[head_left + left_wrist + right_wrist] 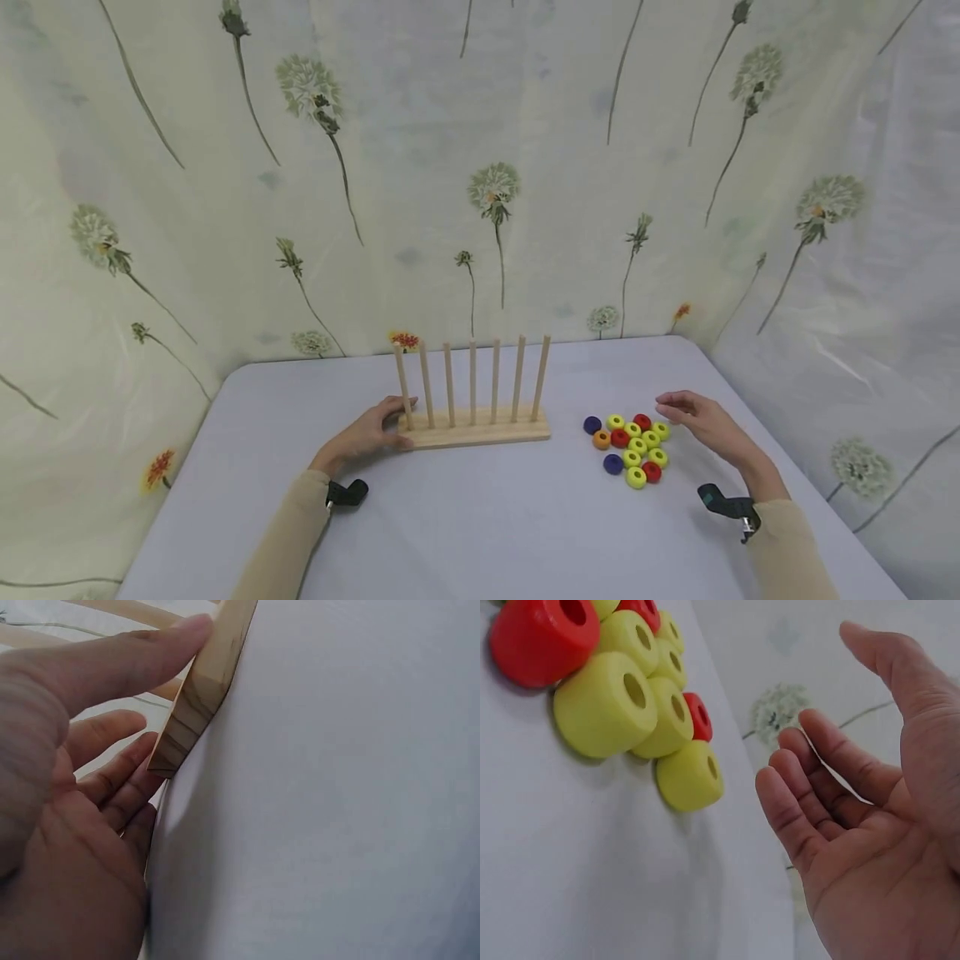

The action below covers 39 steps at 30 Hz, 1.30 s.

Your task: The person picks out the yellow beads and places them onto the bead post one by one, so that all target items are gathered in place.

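A wooden peg stand (480,433) with a row of several upright dowels stands on the table. My left hand (375,427) holds its left end, the thumb (161,656) along the front edge of the base and the fingers round the end and back. Right of the stand lies a loose cluster of round beads with holes: several yellow beads (637,446), red beads (619,438), two dark purple beads (612,464) and one orange bead (602,440). Above the cluster's right side hovers my right hand (697,419), empty, fingers loosely bent and apart from the beads.
A white cloth covers the table (480,525). Behind and at the sides hangs a pale curtain (420,208) printed with dandelions. Each wrist carries a small black camera, such as the right wrist camera (727,504).
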{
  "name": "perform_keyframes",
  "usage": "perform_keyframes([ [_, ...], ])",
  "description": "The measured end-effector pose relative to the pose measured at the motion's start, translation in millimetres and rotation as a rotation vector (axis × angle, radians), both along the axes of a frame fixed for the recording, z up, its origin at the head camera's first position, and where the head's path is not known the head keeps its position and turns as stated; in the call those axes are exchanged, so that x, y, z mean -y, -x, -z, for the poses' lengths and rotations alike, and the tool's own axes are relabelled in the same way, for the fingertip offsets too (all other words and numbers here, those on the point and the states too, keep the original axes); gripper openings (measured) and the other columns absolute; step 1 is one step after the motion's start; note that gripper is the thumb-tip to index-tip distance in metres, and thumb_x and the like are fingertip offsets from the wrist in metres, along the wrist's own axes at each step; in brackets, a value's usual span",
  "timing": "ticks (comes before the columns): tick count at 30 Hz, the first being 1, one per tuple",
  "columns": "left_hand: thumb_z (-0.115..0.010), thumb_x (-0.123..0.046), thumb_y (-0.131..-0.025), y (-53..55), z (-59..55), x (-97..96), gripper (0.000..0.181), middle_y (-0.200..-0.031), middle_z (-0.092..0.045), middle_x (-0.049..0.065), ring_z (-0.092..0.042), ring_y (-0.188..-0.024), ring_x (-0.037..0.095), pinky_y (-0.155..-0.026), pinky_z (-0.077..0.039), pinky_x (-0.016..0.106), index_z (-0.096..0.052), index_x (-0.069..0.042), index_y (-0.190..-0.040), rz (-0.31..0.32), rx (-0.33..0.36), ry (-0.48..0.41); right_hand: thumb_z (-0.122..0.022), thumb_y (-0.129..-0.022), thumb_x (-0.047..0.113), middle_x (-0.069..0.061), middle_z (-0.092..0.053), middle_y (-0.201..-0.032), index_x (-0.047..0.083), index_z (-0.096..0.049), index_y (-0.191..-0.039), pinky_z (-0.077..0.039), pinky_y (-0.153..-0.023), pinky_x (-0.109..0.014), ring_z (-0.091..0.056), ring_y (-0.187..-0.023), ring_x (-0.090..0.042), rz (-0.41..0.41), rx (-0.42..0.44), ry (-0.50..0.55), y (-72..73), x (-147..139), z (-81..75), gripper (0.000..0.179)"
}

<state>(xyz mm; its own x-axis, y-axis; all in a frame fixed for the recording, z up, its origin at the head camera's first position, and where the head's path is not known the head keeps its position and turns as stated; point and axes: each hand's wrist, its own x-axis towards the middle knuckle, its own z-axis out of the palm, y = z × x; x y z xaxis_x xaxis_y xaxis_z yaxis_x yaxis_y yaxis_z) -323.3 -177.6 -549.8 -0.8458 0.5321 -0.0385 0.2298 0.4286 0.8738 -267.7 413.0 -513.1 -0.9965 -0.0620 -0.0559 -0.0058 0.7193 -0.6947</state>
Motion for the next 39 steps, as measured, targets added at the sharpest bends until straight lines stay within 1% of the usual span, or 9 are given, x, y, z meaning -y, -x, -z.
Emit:
perform_keyframes([
  [5,-0.081,-0.028,-0.077,1.1,3.8,0.5,0.067,-0.137,-0.045,0.006,-0.029,-0.140,0.032,-0.115,-0.017,0.058,-0.054,-0.018,-0.138,0.013,-0.043,0.016,-0.055,-0.097,0.042,-0.021,-0.053,-0.129,0.001,-0.048,-0.133,-0.042,-0.096,-0.059,-0.050,-0.116,-0.037,0.036,0.038,0.029,-1.0,-7.9,17.9,0.055],
  [11,-0.081,-0.030,-0.078,1.0,4.3,2.7,0.061,-0.136,-0.047,0.005,-0.030,-0.140,0.032,-0.114,-0.018,0.059,-0.058,-0.020,-0.133,0.020,-0.063,0.018,-0.058,-0.095,0.042,-0.023,-0.052,-0.131,0.000,-0.047,-0.134,-0.040,-0.101,-0.057,-0.050,-0.118,-0.037,0.011,0.060,0.086,-2.0,-12.2,31.9,0.058],
  [13,-0.080,-0.031,-0.078,0.3,3.9,3.6,0.060,-0.136,-0.046,0.005,-0.030,-0.140,0.032,-0.114,-0.018,0.059,-0.058,-0.020,-0.133,0.021,-0.073,0.024,-0.061,-0.094,0.036,-0.023,-0.052,-0.131,-0.001,-0.047,-0.134,-0.044,-0.099,-0.052,-0.053,-0.116,-0.035,0.006,0.060,0.092,-0.8,-11.8,35.2,0.056],
  [16,-0.079,-0.031,-0.079,-1.6,3.2,5.8,0.061,-0.137,-0.045,0.005,-0.030,-0.140,0.032,-0.114,-0.019,0.058,-0.057,-0.019,-0.134,0.020,-0.084,0.032,-0.063,-0.093,0.026,-0.022,-0.053,-0.130,-0.001,-0.047,-0.134,-0.050,-0.093,-0.038,-0.056,-0.110,-0.029,-0.011,0.064,0.090,2.1,-10.8,39.2,0.051],
  [19,-0.079,-0.031,-0.080,-4.0,2.3,8.4,0.061,-0.137,-0.043,0.007,-0.029,-0.139,0.033,-0.113,-0.019,0.059,-0.056,-0.018,-0.135,0.007,-0.080,0.033,-0.065,-0.091,0.018,-0.020,-0.054,-0.127,-0.001,-0.048,-0.131,-0.050,-0.085,-0.025,-0.056,-0.105,-0.025,-0.024,0.065,0.097,4.5,-8.9,40.5,0.047],
  [22,-0.079,-0.030,-0.080,-6.0,2.1,10.3,0.061,-0.136,-0.041,0.008,-0.028,-0.138,0.033,-0.112,-0.019,0.060,-0.057,-0.018,-0.134,-0.008,-0.081,0.029,-0.066,-0.091,0.018,-0.019,-0.056,-0.124,-0.001,-0.050,-0.129,-0.049,-0.081,-0.020,-0.055,-0.103,-0.024,-0.034,0.054,0.096,5.8,-6.6,39.6,0.045],
  [26,-0.079,-0.030,-0.079,-7.4,2.2,11.9,0.060,-0.133,-0.041,0.008,-0.028,-0.137,0.034,-0.112,-0.019,0.062,-0.057,-0.019,-0.134,-0.019,-0.095,0.030,-0.069,-0.089,0.023,-0.016,-0.057,-0.121,0.001,-0.052,-0.127,-0.049,-0.080,-0.021,-0.055,-0.102,-0.023,-0.031,0.048,0.067,6.7,-3.3,38.2,0.046],
  [33,-0.080,-0.029,-0.078,-7.1,3.0,11.7,0.061,-0.132,-0.042,0.008,-0.029,-0.136,0.033,-0.111,-0.018,0.062,-0.058,-0.020,-0.133,-0.030,-0.065,0.017,-0.071,-0.088,0.024,-0.015,-0.058,-0.118,0.000,-0.052,-0.125,-0.049,-0.080,-0.021,-0.054,-0.101,-0.023,-0.029,0.044,0.056,6.8,-0.6,36.0,0.048],
  [39,-0.080,-0.030,-0.078,-6.4,5.7,10.0,0.061,-0.132,-0.042,0.009,-0.031,-0.135,0.033,-0.111,-0.019,0.062,-0.058,-0.019,-0.133,-0.028,-0.078,0.022,-0.071,-0.088,0.028,-0.014,-0.058,-0.116,0.003,-0.053,-0.123,-0.050,-0.084,-0.029,-0.055,-0.101,-0.025,0.011,0.018,0.040,7.2,-3.7,40.6,0.047],
])
